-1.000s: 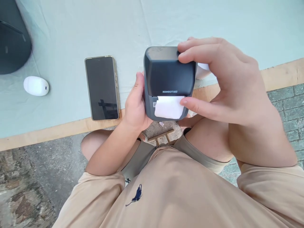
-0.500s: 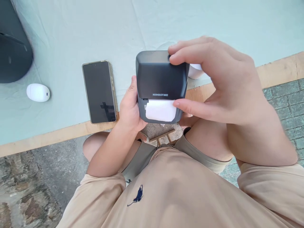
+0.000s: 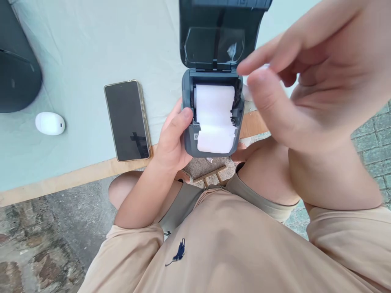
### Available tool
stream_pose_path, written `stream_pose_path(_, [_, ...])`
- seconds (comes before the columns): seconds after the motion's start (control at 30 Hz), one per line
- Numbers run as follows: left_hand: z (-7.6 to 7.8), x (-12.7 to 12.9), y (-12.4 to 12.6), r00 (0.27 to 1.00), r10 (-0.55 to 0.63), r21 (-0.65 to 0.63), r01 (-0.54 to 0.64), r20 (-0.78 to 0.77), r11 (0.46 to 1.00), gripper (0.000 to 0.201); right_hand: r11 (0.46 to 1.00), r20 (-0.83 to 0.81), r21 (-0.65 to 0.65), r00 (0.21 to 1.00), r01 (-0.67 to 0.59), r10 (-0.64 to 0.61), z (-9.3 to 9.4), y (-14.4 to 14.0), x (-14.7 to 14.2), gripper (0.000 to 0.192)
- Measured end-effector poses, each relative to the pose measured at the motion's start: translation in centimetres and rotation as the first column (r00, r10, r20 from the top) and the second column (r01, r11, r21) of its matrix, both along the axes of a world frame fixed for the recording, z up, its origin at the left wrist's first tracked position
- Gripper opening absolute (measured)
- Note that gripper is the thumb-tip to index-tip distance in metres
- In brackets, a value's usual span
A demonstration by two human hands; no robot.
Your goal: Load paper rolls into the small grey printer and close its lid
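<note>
My left hand [image 3: 174, 142] grips the left side of a dark label printer [image 3: 188, 140], thumb on its upper edge. The printer's lid [image 3: 198, 44] stands flipped up on its hinge at the far end. Inside the bay sits a white label roll [image 3: 214, 99], its loose strip [image 3: 216, 140] lying over the front with a ragged right edge. To the right of the hinge hovers my right hand [image 3: 305, 81], blurred, thumb and forefinger apart and the other fingers curled. I see nothing held in it.
A phone [image 3: 126, 122] lies screen up on the cloth-covered table [image 3: 76, 49], left of the printer. Farther left are a small white case [image 3: 50, 123] and a large dark object [image 3: 18, 73]. A white object [image 3: 248, 92] shows partly behind the printer. The wooden table edge [image 3: 91, 173] runs before my knees.
The printer's lid has swung from closed to fully raised, exposing the roll. My right hand has come off the lid, up and to the right. My left thumb has moved onto the printer's upper edge.
</note>
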State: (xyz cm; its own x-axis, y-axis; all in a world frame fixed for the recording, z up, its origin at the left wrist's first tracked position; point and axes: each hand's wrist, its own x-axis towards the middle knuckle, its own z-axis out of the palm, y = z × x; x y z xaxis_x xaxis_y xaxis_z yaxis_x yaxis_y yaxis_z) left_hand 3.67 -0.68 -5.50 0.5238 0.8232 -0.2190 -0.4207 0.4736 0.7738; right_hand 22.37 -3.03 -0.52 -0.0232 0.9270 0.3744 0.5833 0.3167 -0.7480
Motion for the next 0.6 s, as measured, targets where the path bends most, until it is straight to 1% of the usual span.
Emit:
stream_pose_path(0.03, [-0.2, 0.0, 0.0, 1.000, -0.011, 0.022, 0.011, 0.001, 1.000, 0.030, 0.999, 0.104, -0.035, 0.995, 0.011, -0.008, 0.4, -0.1, -0.2, 0.034])
stream_pose_path(0.07, [-0.3, 0.0, 0.0, 1.000, -0.025, 0.046, 0.024, 0.005, 0.999, 0.032, 0.997, 0.224, -0.057, 0.974, 0.054, -0.040, 0.9, -0.1, -0.5, 0.026])
stream_pose_path(0.1, [-0.5, 0.0, 0.1, 0.999, -0.044, 0.068, 0.043, 0.009, 0.997, 0.036, 0.990, 0.356, -0.098, 0.933, 0.099, -0.058, 1.3, -0.1, -0.9, 0.020])
stream_pose_path(0.13, [-0.7, -0.1, 0.1, 0.998, -0.067, 0.085, 0.065, 0.011, 0.994, 0.039, 0.977, 0.483, -0.148, 0.874, 0.152, -0.063, 1.7, -0.1, -1.2, 0.017])
stream_pose_path(0.17, [-0.8, -0.1, 0.1, 0.997, -0.081, 0.096, 0.080, 0.008, 0.992, 0.043, 0.958, 0.583, -0.202, 0.811, 0.206, -0.052, 2.0, -0.1, -1.6, 0.019])
stream_pose_path(0.2, [-0.9, -0.2, 0.1, 0.996, -0.088, 0.107, 0.087, 0.004, 0.990, 0.046, 0.935, 0.645, -0.252, 0.763, 0.249, -0.029, 2.2, -0.1, -1.9, 0.022])
stream_pose_path(0.23, [-1.0, -0.2, 0.1, 0.997, -0.083, 0.110, 0.083, -0.005, 0.990, 0.047, 0.915, 0.672, -0.299, 0.741, 0.271, 0.000, 2.3, -0.1, -2.0, 0.025])
stream_pose_path(0.3, [-1.1, -0.3, 0.0, 0.998, -0.066, 0.114, 0.068, -0.021, 0.991, 0.048, 0.903, 0.681, -0.331, 0.732, 0.273, 0.029, 2.4, 0.0, -2.1, 0.027])
stream_pose_path(0.4, [-1.1, -0.3, 0.0, 0.998, -0.068, 0.118, 0.069, -0.013, 0.991, 0.049, 0.929, 0.662, -0.316, 0.746, 0.191, 0.072, 2.4, 0.0, -2.0, 0.027])
stream_pose_path(0.47, [-1.1, -0.3, -0.1, 0.996, -0.084, 0.112, 0.082, 0.012, 0.990, 0.046, 0.925, 0.659, -0.341, 0.745, 0.166, 0.109, 2.5, 0.0, -2.0, 0.023])
stream_pose_path(0.53, [-1.1, -0.3, -0.1, 0.995, -0.098, 0.109, 0.094, 0.033, 0.990, 0.044, 0.889, 0.671, -0.404, 0.730, 0.216, 0.128, 2.7, 0.0, -2.2, 0.021])
stream_pose_path(0.6, [-1.1, -0.3, -0.1, 0.994, -0.108, 0.114, 0.104, 0.032, 0.988, 0.042, 0.844, 0.687, -0.454, 0.716, 0.285, 0.127, 2.8, 0.1, -2.3, 0.022])
